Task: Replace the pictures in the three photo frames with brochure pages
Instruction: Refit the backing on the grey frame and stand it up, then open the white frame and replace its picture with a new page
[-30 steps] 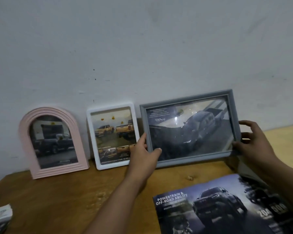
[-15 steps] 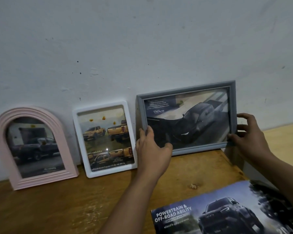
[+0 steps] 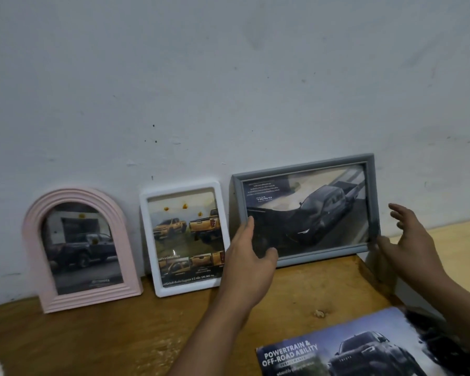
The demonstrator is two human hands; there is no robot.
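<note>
Pink arched frame: lower left, leaning on the white wall, dark truck page inside.
White rectangular frame: just right of it, yellow trucks page inside.
Left hand: centre, fingers spread wide, over the grey frame's lower left corner.
Grey wide frame: right of centre, propped on the wooden table.
Right hand: fingers loose and wide, thumb at the frame's right edge.
Brochure: lower right, flat.
</note>
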